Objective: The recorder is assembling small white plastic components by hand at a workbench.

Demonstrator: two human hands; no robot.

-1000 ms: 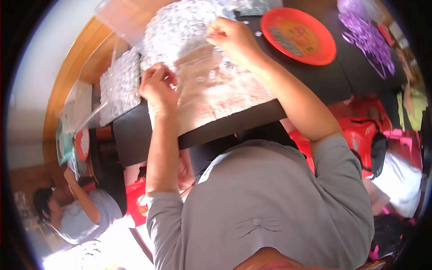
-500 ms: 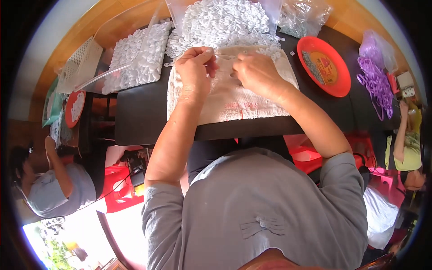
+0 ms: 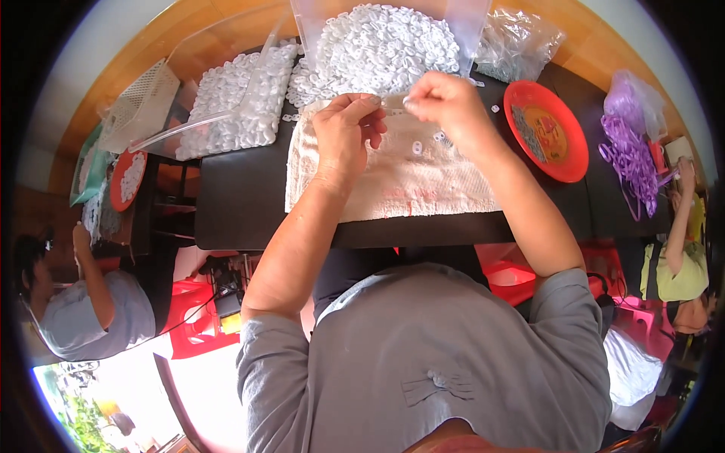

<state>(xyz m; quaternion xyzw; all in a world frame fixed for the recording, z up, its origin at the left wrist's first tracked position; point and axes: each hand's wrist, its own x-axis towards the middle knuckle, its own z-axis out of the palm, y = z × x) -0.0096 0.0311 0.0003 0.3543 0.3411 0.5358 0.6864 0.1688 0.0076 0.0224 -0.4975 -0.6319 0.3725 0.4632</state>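
Note:
Above a beige towel (image 3: pixel 377 192) on the dark table, my left hand (image 3: pixel 346 124) has thumb and forefinger pinched together. What that pinch holds, if anything, is too small to make out. My right hand (image 3: pixel 453 106) is raised to the right of it, fingers closed, with a tiny pale bit at the tips that I cannot name. The two hands are a short gap apart. Small white oval plastic pieces with holes lie loose on the towel, one piece (image 3: pixel 417 148) below my right hand. A large heap of the same white pieces (image 3: pixel 385 45) lies just beyond the hands.
A clear bin (image 3: pixel 467 38) surrounds part of the heap; more pieces fill a clear tray (image 3: pixel 226 102) at left. On the right are a red plate (image 3: pixel 580 140) with small grey bits, a plastic bag (image 3: pixel 517 45) and purple ribbon (image 3: pixel 630 143). Other people sit at both sides.
My right hand has lifted up and to the right, away from the towel. Loose white pieces now show beneath it. My left hand keeps its pinch, and the view has shifted slightly.

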